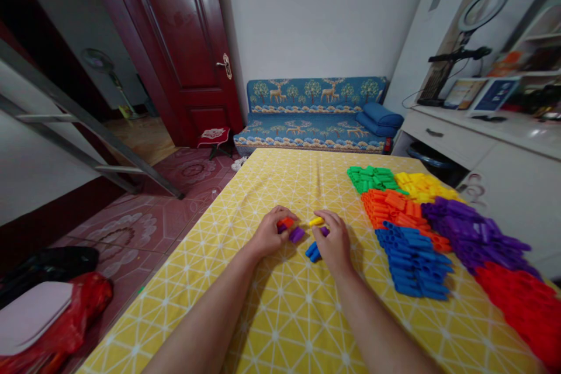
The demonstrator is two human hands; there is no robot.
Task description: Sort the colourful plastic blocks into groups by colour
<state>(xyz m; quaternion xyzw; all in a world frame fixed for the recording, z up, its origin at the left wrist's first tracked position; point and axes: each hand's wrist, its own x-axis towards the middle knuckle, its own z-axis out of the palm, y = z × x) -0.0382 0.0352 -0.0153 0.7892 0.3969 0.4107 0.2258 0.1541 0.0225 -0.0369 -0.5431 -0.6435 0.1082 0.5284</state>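
Over the yellow patterned tablecloth, my left hand (pixel 270 232) is closed around a small orange plastic tube (pixel 286 222). Purple tubes (pixel 297 235) lie at its fingertips; whether it grips these too I cannot tell. My right hand (pixel 336 242) pinches a short yellow tube (pixel 316 221) between thumb and fingers. Blue tubes (pixel 312 252) sit on the cloth under its thumb side, and a purple piece (pixel 324 231) shows partly behind the thumb. A small gap separates the two hands.
Heaped along the table's right side are green (pixel 371 179), yellow (pixel 425 186), orange (pixel 392 208), blue (pixel 412 263), purple (pixel 480 234) and red tubes (pixel 521 304). Beyond the table stands a blue sofa (pixel 307 120). A metal ladder (pixel 87 123) leans at left; a white cabinet (pixel 460 140) is at right.
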